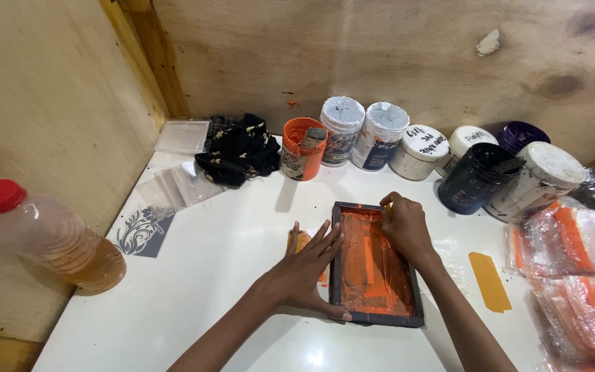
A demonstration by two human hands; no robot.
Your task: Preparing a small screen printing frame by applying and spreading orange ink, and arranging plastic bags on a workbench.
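Bottle (49,238) with a red cap lies far left against the plywood. Left hand (308,265) is spread flat, pinning the dark frame's (374,265) left edge mid-table. Right hand (402,227) is curled around something yellowish at the top edge, looks like mid-pull of orange ink across the screen. Ink tubs (380,136) line the back wall, white, orange and black. Clear orange packets (573,241) are stacked on the right.

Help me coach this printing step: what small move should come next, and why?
Probably draw the right hand toward the body along the framed screen: it sits at the far edge, orange ink covers the mesh, and the left hand braces the frame.
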